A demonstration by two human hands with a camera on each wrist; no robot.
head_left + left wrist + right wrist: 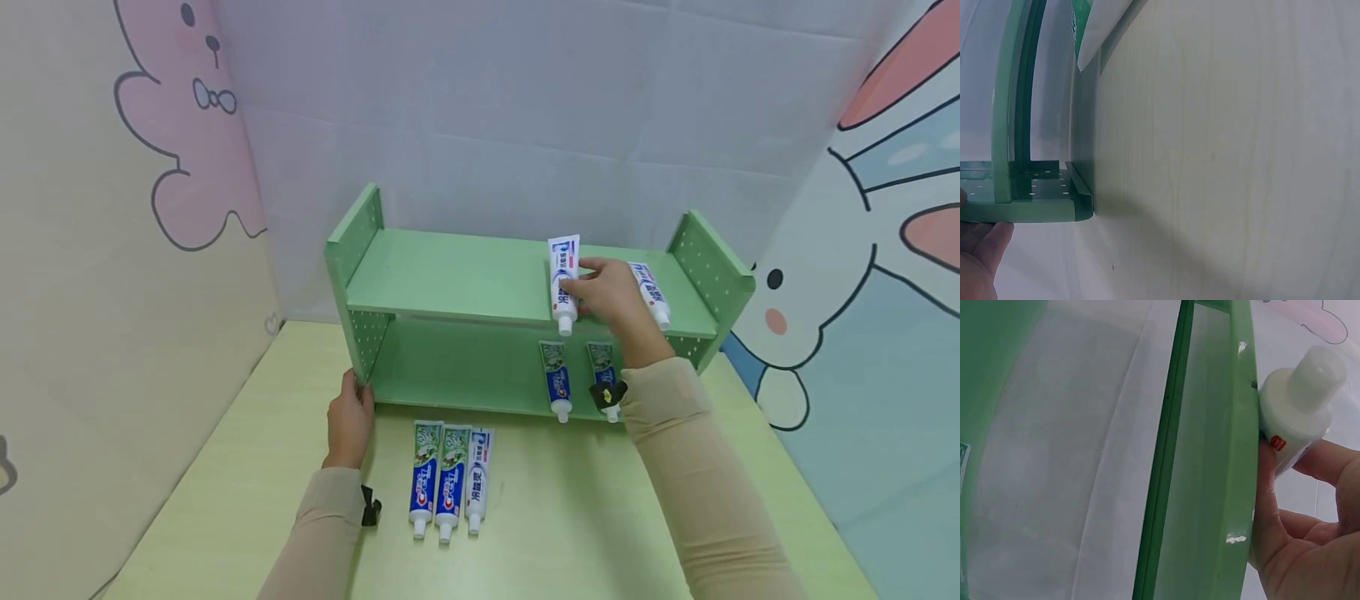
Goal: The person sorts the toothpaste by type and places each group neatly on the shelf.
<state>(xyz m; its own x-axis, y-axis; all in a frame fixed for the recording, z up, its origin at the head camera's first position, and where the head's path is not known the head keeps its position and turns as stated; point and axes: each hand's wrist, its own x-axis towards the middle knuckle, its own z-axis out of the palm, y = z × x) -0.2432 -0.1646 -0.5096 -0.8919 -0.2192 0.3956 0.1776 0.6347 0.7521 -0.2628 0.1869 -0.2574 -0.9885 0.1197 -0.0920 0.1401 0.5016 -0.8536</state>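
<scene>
My right hand [617, 296] pinches a white toothpaste tube [564, 262] at the upper shelf's front edge, cap toward me. In the right wrist view that tube's white cap [1317, 378] shows beside the green edge; fingers and thumb are around the tube. My left hand [350, 425] grips the left side panel [1035, 211] of the green two-tier rack [442, 271] near its lower front corner. Another white tube [652, 296] lies on the upper shelf, just right of my right hand. Two green-and-blue toothpaste tubes [556, 377] rest on the lower shelf, one partly behind my right wrist.
On the pale wooden table [247, 475], before the rack, lie two green-and-blue tubes [452, 475] and one white tube [477, 479] side by side. A pale cloth backdrop [480, 150] hangs behind the rack. Cartoon-printed walls [825, 292] stand at both sides.
</scene>
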